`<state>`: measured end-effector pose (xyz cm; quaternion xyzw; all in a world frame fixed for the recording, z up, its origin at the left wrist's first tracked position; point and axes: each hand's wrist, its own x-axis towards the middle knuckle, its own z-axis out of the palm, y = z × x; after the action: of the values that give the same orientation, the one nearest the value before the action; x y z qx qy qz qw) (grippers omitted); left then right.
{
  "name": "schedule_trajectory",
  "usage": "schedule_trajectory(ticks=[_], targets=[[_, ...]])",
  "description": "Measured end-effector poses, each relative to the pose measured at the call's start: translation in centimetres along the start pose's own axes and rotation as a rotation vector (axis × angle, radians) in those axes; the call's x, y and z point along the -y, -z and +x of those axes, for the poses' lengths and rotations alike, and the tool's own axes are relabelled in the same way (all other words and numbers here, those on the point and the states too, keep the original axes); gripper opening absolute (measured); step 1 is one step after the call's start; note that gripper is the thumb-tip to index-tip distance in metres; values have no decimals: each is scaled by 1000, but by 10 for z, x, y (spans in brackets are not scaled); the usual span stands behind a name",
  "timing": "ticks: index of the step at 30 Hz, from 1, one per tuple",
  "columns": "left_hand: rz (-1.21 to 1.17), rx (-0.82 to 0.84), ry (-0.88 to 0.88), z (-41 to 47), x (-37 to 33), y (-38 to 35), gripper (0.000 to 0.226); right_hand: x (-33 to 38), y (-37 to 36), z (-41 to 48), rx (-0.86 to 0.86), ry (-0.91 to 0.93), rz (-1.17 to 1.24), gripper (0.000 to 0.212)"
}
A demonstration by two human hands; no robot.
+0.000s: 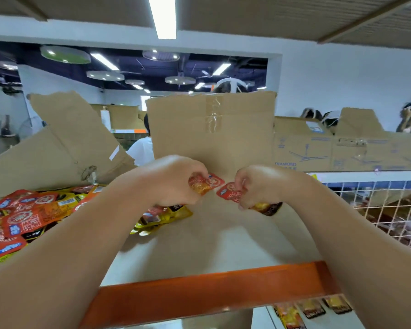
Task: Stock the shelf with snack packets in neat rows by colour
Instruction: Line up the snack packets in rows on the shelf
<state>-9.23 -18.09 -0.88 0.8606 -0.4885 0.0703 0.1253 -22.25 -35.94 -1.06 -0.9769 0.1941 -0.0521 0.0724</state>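
Packets in red wrap sit at both sets of fingertips, just apart from each other, above the white shelf board (214, 245) with its orange front rail (211, 293). The left hand (176, 180) curls round a red-orange packet (205, 184) that sticks out to its right. The right hand (259, 186) pinches a red packet (229, 192) jutting to its left; a dark-and-yellow packet (267, 207) shows below its fingers, whether held too I cannot tell. A heap of red and yellow packets (22, 217) lies at the left; a cardboard box (211, 131) stands behind.
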Motion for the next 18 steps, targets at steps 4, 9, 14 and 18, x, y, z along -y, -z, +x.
schedule_trajectory(ticks=[4, 9, 14, 18], targets=[[-162, -83, -60, 2, -46, -2, 42, -58, 15, -45, -187, -70, 177, 42], [-317, -168, -175, 23, -140, -40, 46, -140, 24, -111, -326, -136, 328, 42], [-391, -175, -242, 37, -247, -79, 53, -231, 26, -181, -425, -217, 373, 37], [-401, -221, -289, 47, -323, -114, 54, -302, 21, -234, -495, -290, 351, 42]])
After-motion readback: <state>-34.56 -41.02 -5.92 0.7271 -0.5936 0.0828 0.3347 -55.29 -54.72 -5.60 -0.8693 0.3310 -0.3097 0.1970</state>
